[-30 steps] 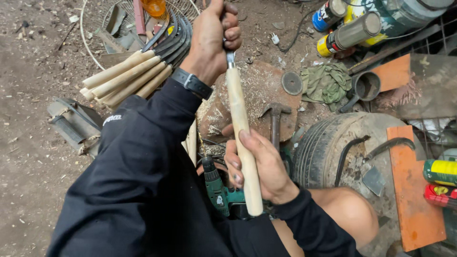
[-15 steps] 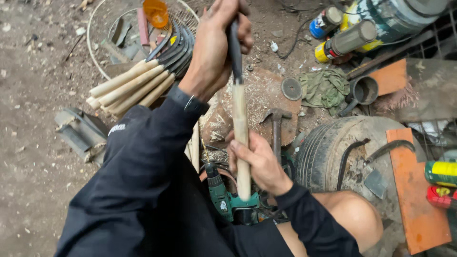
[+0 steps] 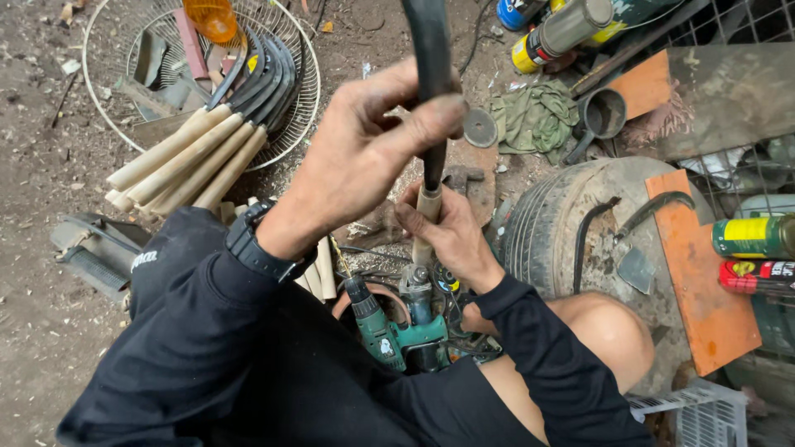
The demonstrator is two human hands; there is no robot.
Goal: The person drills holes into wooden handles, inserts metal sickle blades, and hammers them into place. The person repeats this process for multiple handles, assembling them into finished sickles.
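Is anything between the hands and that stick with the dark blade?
Nothing visible. The left hand wraps the dark blade directly, and the right hand grips the wooden handle below it.

We see spray cans with yellow labels [image 3: 556, 35] far right; yellow-green can [image 3: 752, 237] and red can [image 3: 758, 276] at right edge.

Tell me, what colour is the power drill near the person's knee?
The power drill is green with black parts, seen in the head view.
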